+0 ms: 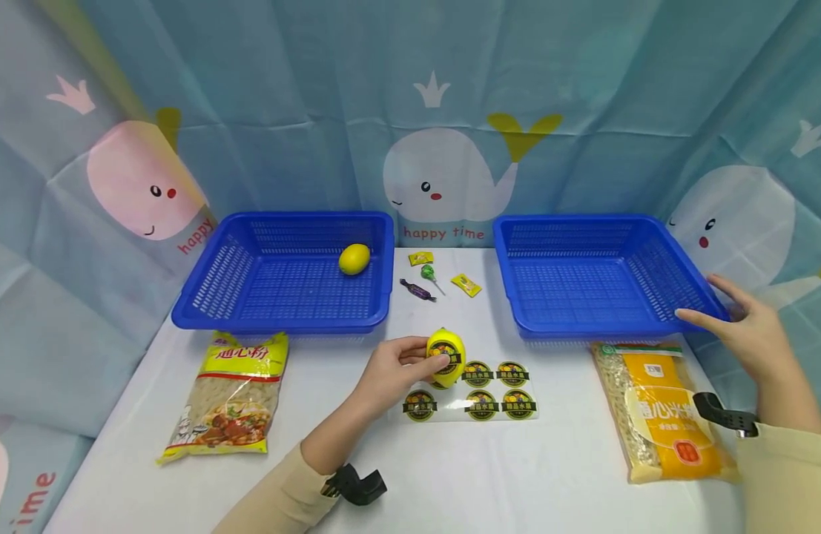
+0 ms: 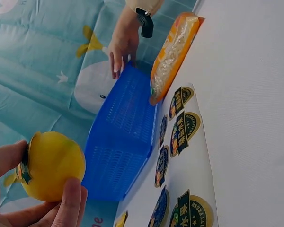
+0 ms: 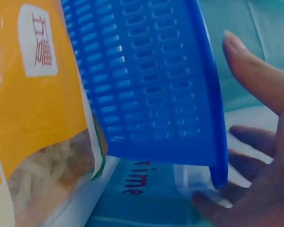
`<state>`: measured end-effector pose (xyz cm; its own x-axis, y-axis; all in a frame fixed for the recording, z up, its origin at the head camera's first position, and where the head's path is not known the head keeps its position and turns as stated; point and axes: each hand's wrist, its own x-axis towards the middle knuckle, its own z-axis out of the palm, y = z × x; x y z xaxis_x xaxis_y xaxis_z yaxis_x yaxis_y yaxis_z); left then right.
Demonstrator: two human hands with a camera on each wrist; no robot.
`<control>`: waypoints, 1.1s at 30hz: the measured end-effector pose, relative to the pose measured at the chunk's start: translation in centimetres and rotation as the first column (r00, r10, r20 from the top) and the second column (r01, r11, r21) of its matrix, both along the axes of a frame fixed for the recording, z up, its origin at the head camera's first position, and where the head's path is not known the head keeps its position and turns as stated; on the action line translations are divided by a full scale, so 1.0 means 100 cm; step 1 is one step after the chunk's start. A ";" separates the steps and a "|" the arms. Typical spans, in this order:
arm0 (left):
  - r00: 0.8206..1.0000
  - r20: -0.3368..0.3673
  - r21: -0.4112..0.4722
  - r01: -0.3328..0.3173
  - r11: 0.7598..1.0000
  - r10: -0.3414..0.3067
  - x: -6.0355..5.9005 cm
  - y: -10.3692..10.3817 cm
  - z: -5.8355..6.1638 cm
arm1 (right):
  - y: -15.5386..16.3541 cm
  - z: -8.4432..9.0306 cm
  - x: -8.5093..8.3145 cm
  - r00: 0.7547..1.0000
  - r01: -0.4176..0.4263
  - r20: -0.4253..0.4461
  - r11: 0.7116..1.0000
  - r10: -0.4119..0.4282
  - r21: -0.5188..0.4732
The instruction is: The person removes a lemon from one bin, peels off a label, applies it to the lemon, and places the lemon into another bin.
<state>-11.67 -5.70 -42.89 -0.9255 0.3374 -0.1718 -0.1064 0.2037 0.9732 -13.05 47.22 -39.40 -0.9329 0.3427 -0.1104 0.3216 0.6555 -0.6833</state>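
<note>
My left hand [image 1: 403, 367] pinches a yellow lemon [image 1: 453, 345] between thumb and fingers, above a sheet of round stickers [image 1: 460, 411]. A round black and gold sticker [image 1: 445, 356] is on the lemon's near side, partly under my thumb. In the left wrist view the lemon [image 2: 57, 165] shows its bare yellow side. At the right, my right hand [image 1: 750, 326] is spread beside the near right corner of a blue basket [image 1: 584, 328]. Its fingers are apart around the rim [image 3: 217, 127] in the right wrist view; contact cannot be told.
Another blue basket [image 1: 283, 326] stands at the left, holding a lemon [image 1: 354, 259]. Between the baskets lie a green lollipop [image 1: 428, 273], a dark wrapped candy [image 1: 418, 290] and yellow packets [image 1: 466, 285]. Pasta bags lie at left [image 1: 233, 400] and right [image 1: 664, 415].
</note>
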 end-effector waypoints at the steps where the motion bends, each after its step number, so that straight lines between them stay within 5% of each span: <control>1: 1.000 0.001 -0.002 0.000 1.000 0.000 0.000 0.000 0.000 | 0.002 -0.002 0.001 1.000 -0.014 0.011 1.000 0.014 0.010; 7: 1.000 0.004 0.002 0.004 1.000 -0.004 0.000 0.004 0.000 | 0.013 -0.012 0.004 0.988 -0.136 0.079 0.991 0.136 -0.006; 16: 0.999 -0.034 -0.036 0.026 0.999 -0.027 -0.003 0.011 -0.002 | 0.019 -0.015 0.000 0.981 -0.119 0.151 0.993 0.121 -0.022; 21: 0.995 -0.084 -0.155 0.032 0.987 -0.045 -0.015 0.024 0.004 | 0.018 -0.011 -0.005 0.975 -0.143 0.165 0.989 0.145 -0.026; 27: 0.999 -0.007 -0.068 0.045 0.997 -0.045 -0.033 0.048 0.015 | 0.016 -0.010 -0.006 0.973 -0.154 0.170 0.988 0.155 -0.016; 33: 0.997 -0.073 -0.115 -0.012 0.993 0.004 -0.045 0.076 0.026 | 0.014 -0.010 -0.004 0.975 -0.133 0.175 0.991 0.134 -0.017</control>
